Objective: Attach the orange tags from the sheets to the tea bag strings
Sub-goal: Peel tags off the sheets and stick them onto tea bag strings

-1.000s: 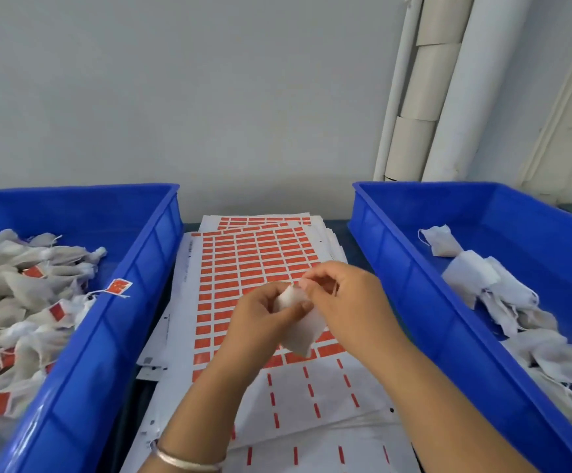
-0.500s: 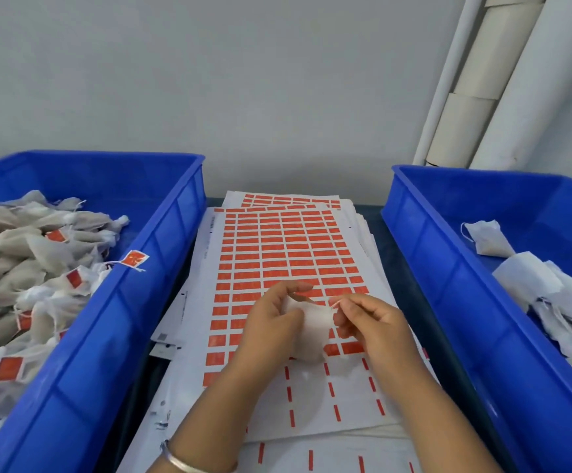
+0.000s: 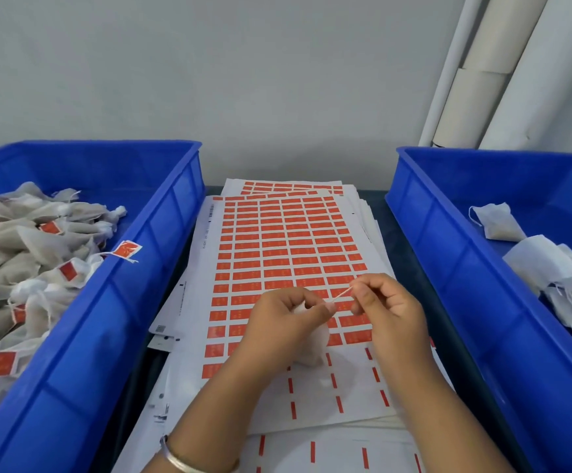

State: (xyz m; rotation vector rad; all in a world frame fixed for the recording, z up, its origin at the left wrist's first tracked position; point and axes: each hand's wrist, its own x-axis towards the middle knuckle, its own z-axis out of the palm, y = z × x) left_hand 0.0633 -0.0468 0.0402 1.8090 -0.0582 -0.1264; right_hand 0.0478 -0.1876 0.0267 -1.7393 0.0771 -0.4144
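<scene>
Head view: the tea bag (image 3: 315,339) I am working on sits at the centre of the picture, a white pouch hanging from under my left hand (image 3: 288,322), whose fingers are curled round its top and grip it. Its string (image 3: 343,292) runs taut up toward two o'clock into my right hand (image 3: 388,310), where thumb and forefinger pinch the end. No tag is on this string yet, so I judge this bag is at the stage of drawing the string out before a tag goes on.

Under both hands lies the top sheet (image 3: 206,254) of orange tags (image 3: 279,254). Its rows toward twelve o'clock are full; toward six o'clock only thin orange strips are left on the backing, so those tags look already used. More sheets are stacked beneath it.

At nine o'clock the left bin (image 3: 161,233) holds a heap of tagged tea bags (image 3: 22,261), several showing orange tags, and one finished tag (image 3: 127,250) hangs over the rim. At three o'clock the right bin (image 3: 448,254) holds a smaller pile of untagged tea bags (image 3: 544,264), white with loose strings. Going by the piles, I judge well over half is done, with those bags left.
</scene>
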